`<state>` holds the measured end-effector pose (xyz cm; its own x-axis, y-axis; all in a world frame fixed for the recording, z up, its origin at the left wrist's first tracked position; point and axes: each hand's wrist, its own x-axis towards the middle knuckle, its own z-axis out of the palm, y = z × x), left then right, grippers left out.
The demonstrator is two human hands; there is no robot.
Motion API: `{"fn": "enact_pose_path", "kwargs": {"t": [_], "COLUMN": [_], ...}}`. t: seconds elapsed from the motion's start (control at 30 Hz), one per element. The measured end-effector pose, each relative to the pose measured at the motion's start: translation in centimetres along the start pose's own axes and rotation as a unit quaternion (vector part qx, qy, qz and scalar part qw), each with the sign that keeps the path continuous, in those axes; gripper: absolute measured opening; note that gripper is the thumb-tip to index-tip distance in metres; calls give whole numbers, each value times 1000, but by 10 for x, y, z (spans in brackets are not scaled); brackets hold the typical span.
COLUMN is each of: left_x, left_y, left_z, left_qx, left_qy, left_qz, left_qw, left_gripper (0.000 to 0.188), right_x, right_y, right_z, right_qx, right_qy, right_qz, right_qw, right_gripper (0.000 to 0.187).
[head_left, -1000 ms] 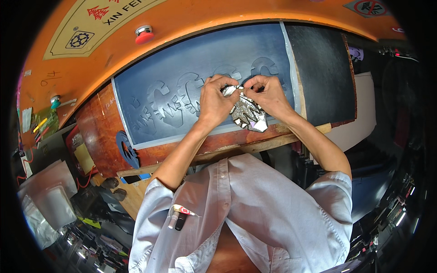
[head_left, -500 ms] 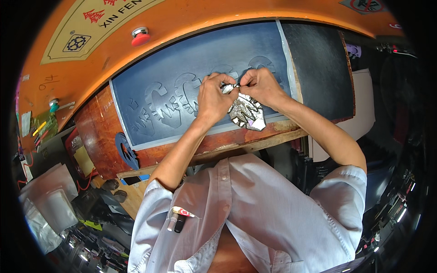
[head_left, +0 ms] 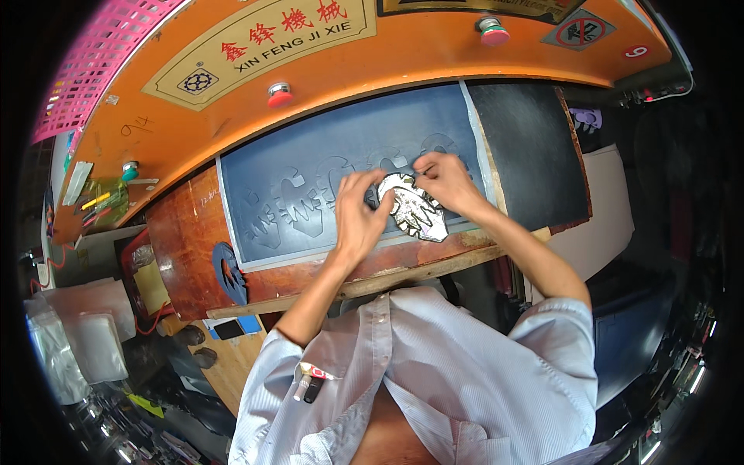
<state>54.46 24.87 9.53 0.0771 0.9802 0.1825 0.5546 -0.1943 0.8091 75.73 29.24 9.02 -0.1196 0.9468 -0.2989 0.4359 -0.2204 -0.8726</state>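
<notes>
Left hand (head_left: 361, 220): curled beside the cutting die (head_left: 422, 211); we cannot tell its grip
Right hand (head_left: 445, 184): pinched narrow
Blue sheet (head_left: 324, 130): beneath the die
Toothed edge (head_left: 406, 223): could nick us if our hold slips

Pink perforated basket (head_left: 97, 66) at upper left; green button (head_left: 130, 171) on orange panel (head_left: 422, 50)

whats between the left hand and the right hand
The upper part of a pale, dark-edged, jagged piece shows between the left hand and the right hand, in the head view.
</notes>
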Motion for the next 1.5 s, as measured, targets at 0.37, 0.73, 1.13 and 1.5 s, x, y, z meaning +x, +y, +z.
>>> {"fn": "enact_pose_path", "kwargs": {"t": [0.37,0.73,1.13,1.5], "left_x": [-118,-98,-119,-102], "left_y": [1,25,21,3], "left_z": [23,31,-21,1], "left_qx": [-408,-678,-421,-563], "left_qy": [-200,-111,-5,113], "left_qz": [-390,-392,-487,-518], "left_qw": [801,612,765,634], "left_gripper": [48,55,38,31], "right_x": [-93,-107,-79,-124], "right_y": [33,22,36,52], "right_z": [30,29,68,5], "right_qx": [-230,296,780,715], "right_qy": [95,35,-127,-76], "right_qz": [-190,99,142,15], "right_qw": [950,949,596,695], "right_gripper": [98,73,83,88]}}
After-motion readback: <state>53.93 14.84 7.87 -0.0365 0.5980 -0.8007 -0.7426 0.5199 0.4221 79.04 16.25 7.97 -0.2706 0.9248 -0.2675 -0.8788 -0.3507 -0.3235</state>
